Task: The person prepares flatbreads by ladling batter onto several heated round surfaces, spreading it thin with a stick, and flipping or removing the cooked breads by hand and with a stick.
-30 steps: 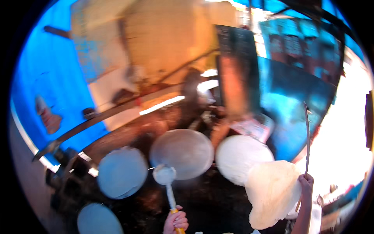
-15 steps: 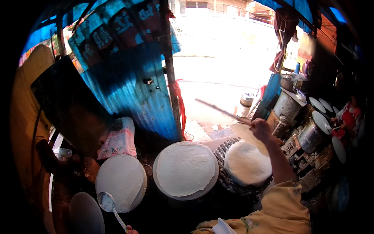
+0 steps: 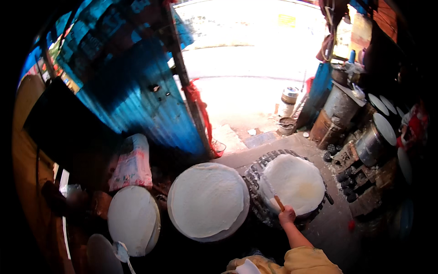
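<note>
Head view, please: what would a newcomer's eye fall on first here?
Three pale round flatbreads in a row: one at lower left, the largest in the middle, and one on a dark woven mat at right. The right hand holds a wooden-handled tool against that last one. Behind, a blue corrugated wall meets a glaring sunlit street.

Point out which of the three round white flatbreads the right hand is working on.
The rightmost flatbread, on the dark ridged round rack; the right hand holds a wooden-handled tool on its near edge.
</note>
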`<state>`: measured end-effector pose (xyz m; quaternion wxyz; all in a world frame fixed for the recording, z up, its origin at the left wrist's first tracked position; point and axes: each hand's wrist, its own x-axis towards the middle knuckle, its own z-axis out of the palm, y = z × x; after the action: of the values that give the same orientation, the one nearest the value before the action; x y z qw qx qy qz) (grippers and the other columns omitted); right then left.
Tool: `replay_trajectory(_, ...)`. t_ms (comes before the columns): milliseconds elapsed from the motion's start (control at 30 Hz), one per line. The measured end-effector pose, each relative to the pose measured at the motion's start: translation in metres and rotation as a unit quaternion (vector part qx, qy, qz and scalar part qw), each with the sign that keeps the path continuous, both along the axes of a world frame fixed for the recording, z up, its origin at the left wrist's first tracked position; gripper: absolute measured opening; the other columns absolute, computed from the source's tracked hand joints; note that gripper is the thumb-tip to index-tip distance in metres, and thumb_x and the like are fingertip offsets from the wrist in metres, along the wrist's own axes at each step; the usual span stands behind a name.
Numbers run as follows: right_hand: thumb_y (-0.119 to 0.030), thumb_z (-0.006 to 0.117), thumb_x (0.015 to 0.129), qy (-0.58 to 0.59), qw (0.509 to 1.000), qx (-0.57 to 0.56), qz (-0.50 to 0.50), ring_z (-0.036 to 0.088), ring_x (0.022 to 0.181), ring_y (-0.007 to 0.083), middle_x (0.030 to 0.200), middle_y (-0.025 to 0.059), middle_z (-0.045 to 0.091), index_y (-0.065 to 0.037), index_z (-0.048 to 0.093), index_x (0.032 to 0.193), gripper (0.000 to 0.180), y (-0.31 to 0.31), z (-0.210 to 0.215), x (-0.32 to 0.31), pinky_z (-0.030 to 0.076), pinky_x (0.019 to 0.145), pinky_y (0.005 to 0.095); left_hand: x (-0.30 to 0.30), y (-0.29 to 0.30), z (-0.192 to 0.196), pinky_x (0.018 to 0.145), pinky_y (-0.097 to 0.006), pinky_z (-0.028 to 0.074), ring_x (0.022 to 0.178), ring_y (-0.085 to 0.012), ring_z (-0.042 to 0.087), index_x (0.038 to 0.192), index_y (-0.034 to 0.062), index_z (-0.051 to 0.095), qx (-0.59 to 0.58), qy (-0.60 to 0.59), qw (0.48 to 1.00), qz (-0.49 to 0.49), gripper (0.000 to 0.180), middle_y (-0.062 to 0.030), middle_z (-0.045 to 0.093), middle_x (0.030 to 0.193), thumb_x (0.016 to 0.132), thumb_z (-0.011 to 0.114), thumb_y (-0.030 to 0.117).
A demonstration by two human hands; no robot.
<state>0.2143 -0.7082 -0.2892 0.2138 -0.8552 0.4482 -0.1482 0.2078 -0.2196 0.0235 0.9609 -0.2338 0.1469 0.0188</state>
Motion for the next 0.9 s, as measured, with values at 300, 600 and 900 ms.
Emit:
replay_trajectory(300,0.003,0.039,0.067,-0.385,0.895,0.226,0.009,0.053,0.054,0.0194,0.069,0.0105,0.06,0.006,0.054,0.108,0.044,0.003,-0.039,0.039,0.046,0.055,0.0319,-0.03,0.111,0.002,0.035,-0.017,0.026,0.038,-0.0038,0.028,0.101,0.0147,0.046,0.593,0.158,0.787,0.068,0.021,0.0024,0.034,0.055,0.083,0.047,0.004)
replay_trajectory(600,-0.006,0.044,0.083,-0.139,0.712,0.112,0.679,0.054,0.057,0.0245,0.067,0.0126,0.055,-0.006,0.051,0.115,0.033,0.403,0.151,0.14,0.047,0.054,0.0368,-0.193,0.177,-0.077,0.039,-0.016,0.033,0.041,-0.0034,0.036,0.103,0.0056,0.049,0.177,0.007,0.965,0.194,0.017,0.0022,0.036,0.056,0.091,0.039,0.012)
replay_trajectory(900,-0.009,0.049,0.076,0.111,0.386,-0.101,0.91,0.06,0.081,0.0375,0.087,0.0209,0.061,-0.004,0.032,0.126,0.053,0.69,0.198,0.067,0.048,0.068,0.0443,-0.273,0.177,-0.068,0.038,-0.017,0.029,0.045,-0.0063,0.032,0.1,0.0063,0.048,0.178,0.107,0.934,0.292,0.018,0.0007,0.033,0.061,0.094,0.033,0.013)
